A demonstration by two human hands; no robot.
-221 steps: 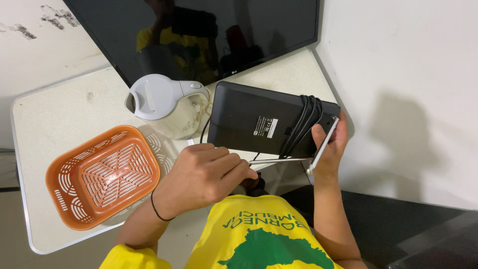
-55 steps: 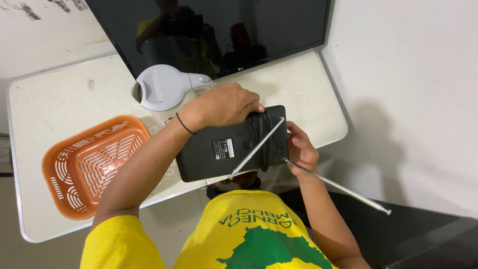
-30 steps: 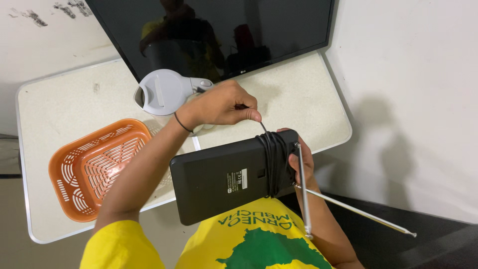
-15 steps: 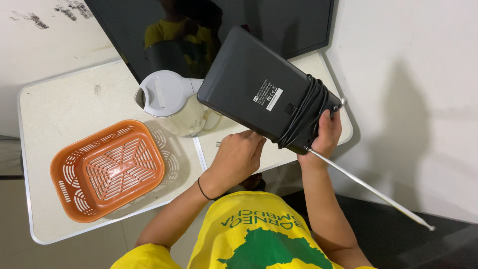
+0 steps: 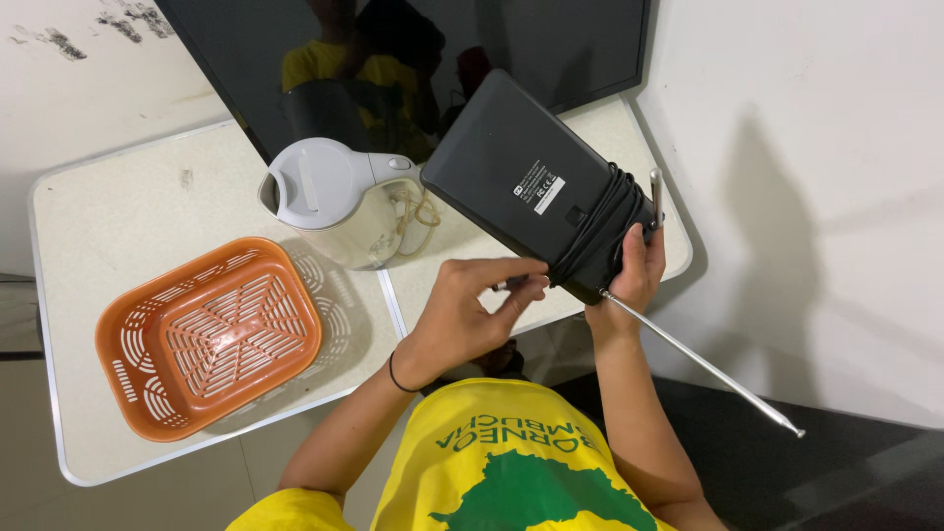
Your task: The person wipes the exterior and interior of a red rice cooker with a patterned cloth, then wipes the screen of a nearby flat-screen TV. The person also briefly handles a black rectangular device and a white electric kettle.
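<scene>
Both hands on a black radio held above the worktop [image 5: 128, 226].

The left hand [image 5: 470, 313] pinches something small at the radio [image 5: 536, 187]'s near edge; the right hand [image 5: 635, 275] grips its cord-wrapped end, aerial [image 5: 703, 364] extended. Beyond the radio stands a kettle [image 5: 339, 202]; an orange basket [image 5: 206, 334] lies left.

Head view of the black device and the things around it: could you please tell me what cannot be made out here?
- Front of the black device: turned away; only its back shows.
- Right hand: its palm is hidden behind the device.
- What the left hand pinches: too small to tell.
- Kettle: contents hidden by its lid.
- Television screen: cut off by the top edge.
</scene>
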